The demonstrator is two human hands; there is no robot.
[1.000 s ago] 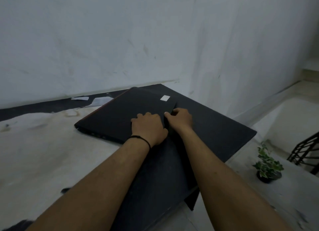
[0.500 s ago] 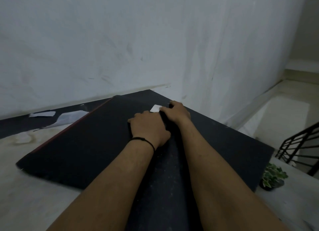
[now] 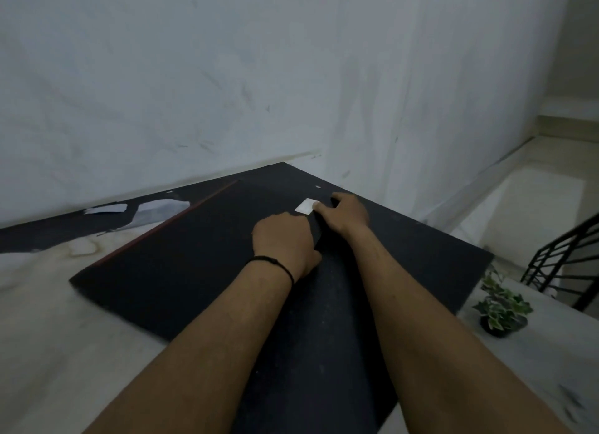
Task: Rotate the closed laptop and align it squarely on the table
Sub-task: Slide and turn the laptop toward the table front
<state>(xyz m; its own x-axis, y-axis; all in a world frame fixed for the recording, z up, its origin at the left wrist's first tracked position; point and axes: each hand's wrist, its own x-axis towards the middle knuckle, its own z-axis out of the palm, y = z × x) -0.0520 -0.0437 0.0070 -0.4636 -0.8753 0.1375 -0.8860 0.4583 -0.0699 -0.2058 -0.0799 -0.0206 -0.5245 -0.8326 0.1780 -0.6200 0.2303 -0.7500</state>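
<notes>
The closed laptop (image 3: 181, 258) lies flat on the black worktop (image 3: 421, 258), its lid up and its edges turned at an angle to the worktop edges. A thin red line runs along the laptop's far-left edge. One corner of the laptop projects past the worktop onto the pale surface (image 3: 39, 330) on the laptop's left side.

The left hand (image 3: 283, 245) rests palm down on the laptop lid near the laptop's right corner; its fingers are curled under and their exact hold cannot be told. A black band (image 3: 275, 265) circles the left wrist. The right hand (image 3: 345, 213) lies just beside the left hand, at the laptop's right edge, with its fingers spread flat and not closed around anything. A white sticker (image 3: 306, 205) on the lid sits between the two hands, touching the right hand.

A small potted plant (image 3: 500, 310) stands well apart from the laptop, beyond the worktop's right edge.
</notes>
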